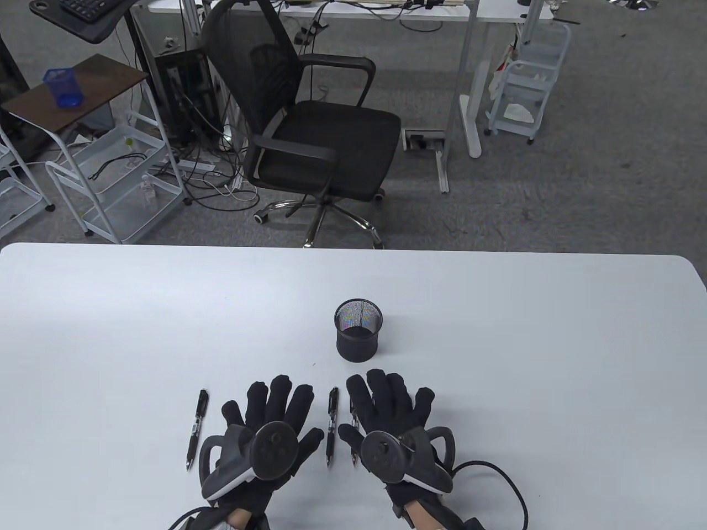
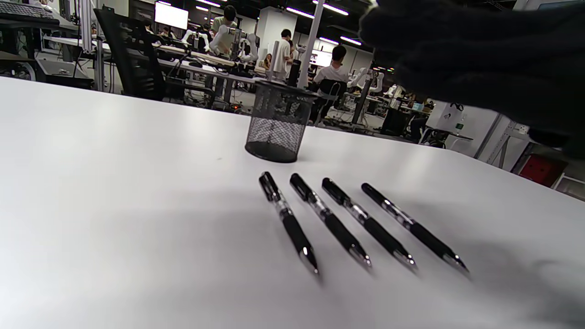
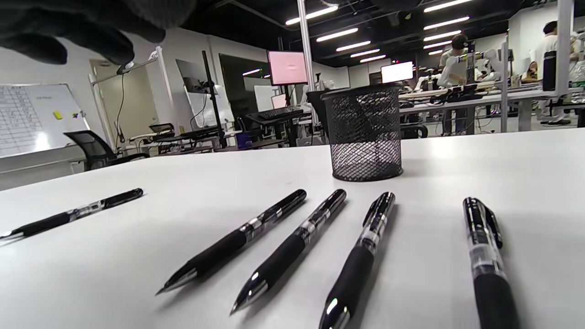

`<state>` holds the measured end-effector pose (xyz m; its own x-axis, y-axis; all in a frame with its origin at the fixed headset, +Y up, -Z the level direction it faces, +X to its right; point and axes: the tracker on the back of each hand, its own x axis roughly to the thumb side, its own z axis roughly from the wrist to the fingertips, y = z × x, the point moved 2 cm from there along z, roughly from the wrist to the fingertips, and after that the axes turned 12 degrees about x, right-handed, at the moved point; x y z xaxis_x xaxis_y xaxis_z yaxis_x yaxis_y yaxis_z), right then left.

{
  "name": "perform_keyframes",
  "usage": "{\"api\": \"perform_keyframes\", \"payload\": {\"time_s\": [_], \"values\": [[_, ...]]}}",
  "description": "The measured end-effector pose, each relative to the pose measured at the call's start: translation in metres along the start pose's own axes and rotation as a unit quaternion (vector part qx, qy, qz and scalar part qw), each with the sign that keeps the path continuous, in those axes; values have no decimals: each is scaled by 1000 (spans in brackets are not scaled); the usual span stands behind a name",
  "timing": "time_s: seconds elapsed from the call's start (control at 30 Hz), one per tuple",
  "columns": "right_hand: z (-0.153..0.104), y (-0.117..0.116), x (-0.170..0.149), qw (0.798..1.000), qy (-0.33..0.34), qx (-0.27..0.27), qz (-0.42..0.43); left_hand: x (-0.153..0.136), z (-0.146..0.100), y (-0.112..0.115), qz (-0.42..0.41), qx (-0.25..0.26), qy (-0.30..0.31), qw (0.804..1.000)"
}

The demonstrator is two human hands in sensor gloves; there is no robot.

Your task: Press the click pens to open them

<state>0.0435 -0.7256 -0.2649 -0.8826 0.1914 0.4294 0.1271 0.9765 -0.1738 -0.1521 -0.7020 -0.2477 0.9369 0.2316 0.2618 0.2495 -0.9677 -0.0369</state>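
Pens [image 3: 242, 237]: five on table [image 1: 497, 331], one mesh cup [image 1: 358, 330]. Left hand [image 1: 265, 436], right hand [image 1: 395, 430]: fingers spread, holding nothing.

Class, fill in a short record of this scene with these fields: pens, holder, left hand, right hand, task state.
pens: five black click pens lie on the white table, one apart at the left
holder: black mesh pen cup stands upright beyond the pens, no pen in it
left hand: left hand spread flat, holds nothing
right hand: right hand spread flat, holds nothing
task state: no pen picked up yet
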Motion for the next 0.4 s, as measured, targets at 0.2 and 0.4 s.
{"api": "perform_keyframes", "payload": {"time_s": [0.2,0.4], "values": [[1,-3,3,1000,12,-3,-1,-1,0,-1,4,14,-1,1000],[1,-4,4,1000,13,1,-4,-1,1,-1,5,13,-2,1000]]}}
